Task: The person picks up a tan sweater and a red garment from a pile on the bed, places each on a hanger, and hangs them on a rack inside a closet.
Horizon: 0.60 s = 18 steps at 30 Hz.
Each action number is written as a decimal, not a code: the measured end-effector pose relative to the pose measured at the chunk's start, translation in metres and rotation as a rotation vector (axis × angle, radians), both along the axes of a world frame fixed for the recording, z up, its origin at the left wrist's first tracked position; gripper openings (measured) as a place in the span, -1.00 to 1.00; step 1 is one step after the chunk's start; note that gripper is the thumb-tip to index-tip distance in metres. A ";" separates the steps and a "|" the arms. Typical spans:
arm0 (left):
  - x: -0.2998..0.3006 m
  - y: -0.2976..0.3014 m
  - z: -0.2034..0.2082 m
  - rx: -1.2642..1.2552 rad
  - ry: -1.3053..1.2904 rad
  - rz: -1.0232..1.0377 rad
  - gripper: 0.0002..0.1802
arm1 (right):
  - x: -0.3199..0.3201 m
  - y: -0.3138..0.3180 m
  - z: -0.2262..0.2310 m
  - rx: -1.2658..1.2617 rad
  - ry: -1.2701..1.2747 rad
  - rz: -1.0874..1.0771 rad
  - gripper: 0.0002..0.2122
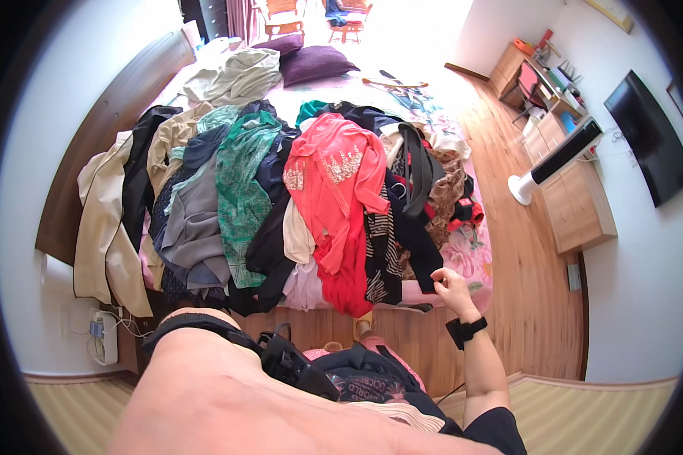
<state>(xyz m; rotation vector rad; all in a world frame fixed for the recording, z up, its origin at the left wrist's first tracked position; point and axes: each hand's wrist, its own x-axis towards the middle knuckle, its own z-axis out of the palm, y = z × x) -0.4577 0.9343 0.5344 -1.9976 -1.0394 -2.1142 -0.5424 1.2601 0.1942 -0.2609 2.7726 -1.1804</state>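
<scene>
My right hand (pixel 455 292) is at the near right corner of the bed, its fingers curled in. The fingertips meet the edge of a black garment (pixel 416 246) in the picture; whether they grip it I cannot tell. My left forearm (pixel 258 398) crosses the bottom, very close, with a black band (pixel 197 327) on it. Only a sliver of my left hand (pixel 201 313) shows past the band, its fingers hidden. On the bed before me lie a coral-red top with sequins (pixel 338 167), a green patterned garment (pixel 243 182), a grey garment (pixel 201 227) and beige trousers (pixel 102 235).
Purple pillows (pixel 319 64) and a pale crumpled cloth (pixel 235 76) lie at the bed's far end. Along the right wall stand a white-based black tower (pixel 558 159), wooden drawers (pixel 584 205) and a mounted television (pixel 649 136). A white box with cables (pixel 105 341) is at left.
</scene>
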 end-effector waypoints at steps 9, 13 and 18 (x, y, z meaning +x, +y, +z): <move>-0.085 0.016 -0.010 -0.044 -0.062 0.188 -0.78 | -0.110 0.020 -0.080 -0.117 -0.272 0.052 -0.81; -0.112 0.012 -0.015 -0.085 -0.111 0.319 -0.77 | -0.152 0.014 -0.095 -0.308 -0.432 -0.048 -0.81; -0.139 -0.009 -0.048 -0.178 -0.365 0.733 -0.76 | -0.187 -0.011 -0.102 -0.300 -0.737 -0.098 -0.77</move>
